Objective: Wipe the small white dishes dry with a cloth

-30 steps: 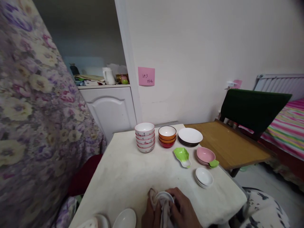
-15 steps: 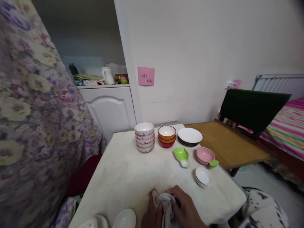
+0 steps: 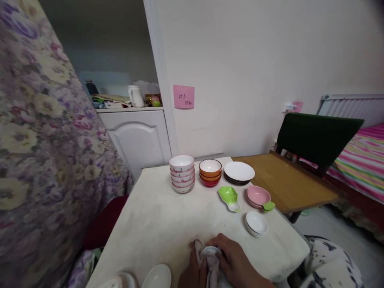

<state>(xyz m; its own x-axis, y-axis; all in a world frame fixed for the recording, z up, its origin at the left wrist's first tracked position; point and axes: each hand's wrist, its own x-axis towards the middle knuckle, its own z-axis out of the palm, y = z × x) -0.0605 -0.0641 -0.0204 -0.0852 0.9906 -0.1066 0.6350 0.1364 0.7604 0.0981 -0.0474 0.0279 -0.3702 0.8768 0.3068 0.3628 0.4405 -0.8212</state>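
Near the front edge of the table, both my hands work on a small white dish [image 3: 211, 250] wrapped partly in a pale cloth [image 3: 212, 266]. My left hand [image 3: 193, 269] is closed on the cloth at the dish's left side. Curled round the right rim of the dish is my right hand [image 3: 230, 258], thumb and fingers gripping it. Most of the dish is hidden by cloth and fingers. A white saucer [image 3: 158, 277] lies to the left of my hands, and a stack of small white dishes [image 3: 257, 223] stands to their right.
Along the back stand patterned bowls [image 3: 182, 174], orange and red bowls [image 3: 210, 173] and white plates [image 3: 239, 172]. A green leaf-shaped dish [image 3: 229, 197] and pink bowls [image 3: 259, 196] sit at right. More white dishes [image 3: 120, 280] are cut off at lower left. A wooden board [image 3: 279, 180] adjoins the table.
My hands stay in nearly the same place, the right hand shifting slightly on the dish's rim. The dish and cloth have turned or moved a little. The other dishes stay where they were.
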